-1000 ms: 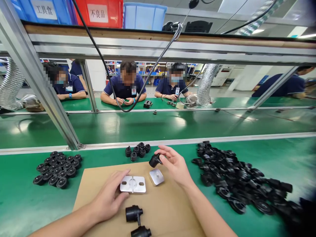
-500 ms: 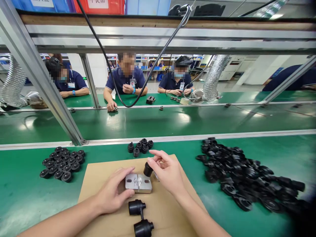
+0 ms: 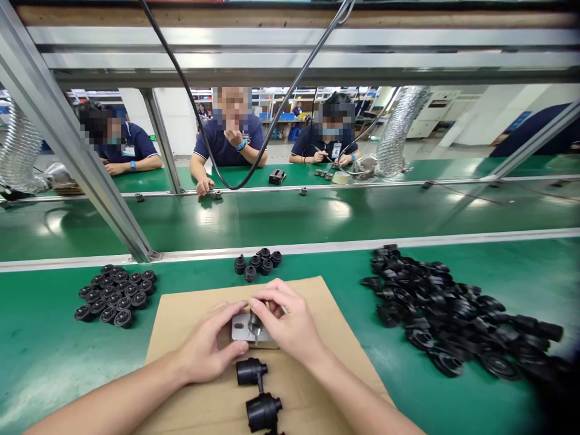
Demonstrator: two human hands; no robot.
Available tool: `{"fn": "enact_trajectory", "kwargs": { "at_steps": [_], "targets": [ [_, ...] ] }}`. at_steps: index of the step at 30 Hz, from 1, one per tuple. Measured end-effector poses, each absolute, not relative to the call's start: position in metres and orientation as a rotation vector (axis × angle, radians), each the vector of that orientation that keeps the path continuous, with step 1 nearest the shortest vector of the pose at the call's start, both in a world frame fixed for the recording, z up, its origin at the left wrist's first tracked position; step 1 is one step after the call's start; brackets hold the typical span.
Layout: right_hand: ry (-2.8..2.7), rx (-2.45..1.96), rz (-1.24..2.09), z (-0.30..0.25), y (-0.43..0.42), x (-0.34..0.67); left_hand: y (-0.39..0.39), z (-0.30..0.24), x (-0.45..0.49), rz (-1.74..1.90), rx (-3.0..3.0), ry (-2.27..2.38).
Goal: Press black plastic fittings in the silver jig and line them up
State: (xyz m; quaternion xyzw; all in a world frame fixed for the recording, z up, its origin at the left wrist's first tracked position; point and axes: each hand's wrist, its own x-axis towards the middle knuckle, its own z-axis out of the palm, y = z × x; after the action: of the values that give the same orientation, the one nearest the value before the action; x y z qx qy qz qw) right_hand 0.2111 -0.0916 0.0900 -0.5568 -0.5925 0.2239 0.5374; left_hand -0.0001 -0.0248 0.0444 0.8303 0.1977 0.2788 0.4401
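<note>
On the cardboard sheet (image 3: 181, 317), toward its far edge: black fitting (image 3: 257, 309) at the middle of the metal block (image 3: 240, 324).
Left hand (image 3: 211, 345) grip: closed about the block's left end. Right hand (image 3: 292, 323) grip: grasping the fitting; contact partly hidden. Judged risks: a tilted fitting may seat askew; a slack left grip may let the block slide toward the nearer black housings (image 3: 249, 372).

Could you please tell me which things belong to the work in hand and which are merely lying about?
In the work:
metal block, at the left hand
black part, held in the right hand
cardboard underneath
probably the black pile

Apparently apart:
hanging cable
dark box opposite
silver duct at right
</note>
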Motion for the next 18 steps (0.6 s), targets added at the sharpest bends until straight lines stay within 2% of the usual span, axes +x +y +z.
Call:
{"fn": "enact_trajectory", "kwargs": {
  "at_steps": [18],
  "targets": [
    [-1.490,-1.440,0.572,0.0940,-0.0932,0.2111,-0.0227,0.0473,-0.0025,0.626,1.904,0.569]
  ]
}}
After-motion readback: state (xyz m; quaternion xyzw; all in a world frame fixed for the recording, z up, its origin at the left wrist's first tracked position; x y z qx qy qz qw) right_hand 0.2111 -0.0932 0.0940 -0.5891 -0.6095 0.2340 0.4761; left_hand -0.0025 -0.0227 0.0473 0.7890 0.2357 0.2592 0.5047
